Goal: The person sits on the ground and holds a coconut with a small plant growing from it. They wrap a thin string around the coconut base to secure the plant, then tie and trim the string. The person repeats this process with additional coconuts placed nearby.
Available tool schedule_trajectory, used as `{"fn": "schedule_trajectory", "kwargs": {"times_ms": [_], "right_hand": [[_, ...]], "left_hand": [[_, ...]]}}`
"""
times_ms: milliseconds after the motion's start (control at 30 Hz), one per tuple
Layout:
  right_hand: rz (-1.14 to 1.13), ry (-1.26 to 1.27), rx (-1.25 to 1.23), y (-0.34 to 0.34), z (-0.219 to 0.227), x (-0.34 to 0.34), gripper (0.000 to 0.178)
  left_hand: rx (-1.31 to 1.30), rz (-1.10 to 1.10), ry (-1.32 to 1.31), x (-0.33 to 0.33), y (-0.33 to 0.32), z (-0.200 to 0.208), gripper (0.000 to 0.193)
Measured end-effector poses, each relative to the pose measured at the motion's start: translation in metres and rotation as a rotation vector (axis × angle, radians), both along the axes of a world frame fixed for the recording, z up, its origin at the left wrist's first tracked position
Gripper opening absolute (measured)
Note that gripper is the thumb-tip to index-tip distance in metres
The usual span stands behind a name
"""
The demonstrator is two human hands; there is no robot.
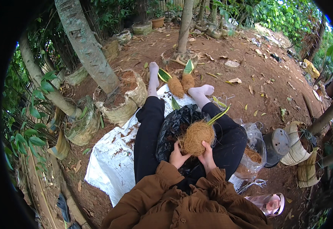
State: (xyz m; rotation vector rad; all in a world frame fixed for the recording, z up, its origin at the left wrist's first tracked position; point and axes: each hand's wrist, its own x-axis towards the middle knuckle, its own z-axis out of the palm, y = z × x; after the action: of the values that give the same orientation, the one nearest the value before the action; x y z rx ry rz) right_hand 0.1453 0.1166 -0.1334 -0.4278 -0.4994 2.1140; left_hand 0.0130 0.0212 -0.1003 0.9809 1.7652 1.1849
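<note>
Between my two hands, over my lap, is a round ball of brown coconut fibre (198, 136) with a yellow-edged green leaf (219, 115) sticking out of its far right side. My left hand (179, 155) cups the ball's lower left, and my right hand (207, 154) presses its lower right with the thumb on top. Under the ball lies an open black plastic bag (170, 129) with dark crumbs of soil in it. Past my feet lie two more fibre-wrapped plants, one on the left (176, 87) and one on the right (188, 81), each with a variegated leaf.
A white woven sheet (109, 164) with soil crumbs spreads beneath my legs. To the right stand a clear bag of fibre (253, 154), a black pot (277, 147) and a pink transparent container (267, 204). Tree trunks and a sack planter (126, 107) rise on the left.
</note>
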Motion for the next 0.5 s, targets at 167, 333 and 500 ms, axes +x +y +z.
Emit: {"fn": "schedule_trajectory", "kwargs": {"times_ms": [167, 333, 500], "right_hand": [[-0.028, -0.05, 0.041, -0.003, 0.002, 0.001, 0.058], [-0.039, -0.044, 0.063, -0.002, 0.006, 0.0, 0.061], [-0.064, -0.106, 0.149, -0.006, 0.013, -0.002, 0.072]], "left_hand": [[-0.227, -0.273, -0.519, -0.008, 0.007, -0.008, 0.054], [0.09, -0.228, -0.998, -0.011, 0.002, -0.018, 0.052], [0.026, -0.168, -1.346, -0.017, 0.005, -0.009, 0.065]]}}
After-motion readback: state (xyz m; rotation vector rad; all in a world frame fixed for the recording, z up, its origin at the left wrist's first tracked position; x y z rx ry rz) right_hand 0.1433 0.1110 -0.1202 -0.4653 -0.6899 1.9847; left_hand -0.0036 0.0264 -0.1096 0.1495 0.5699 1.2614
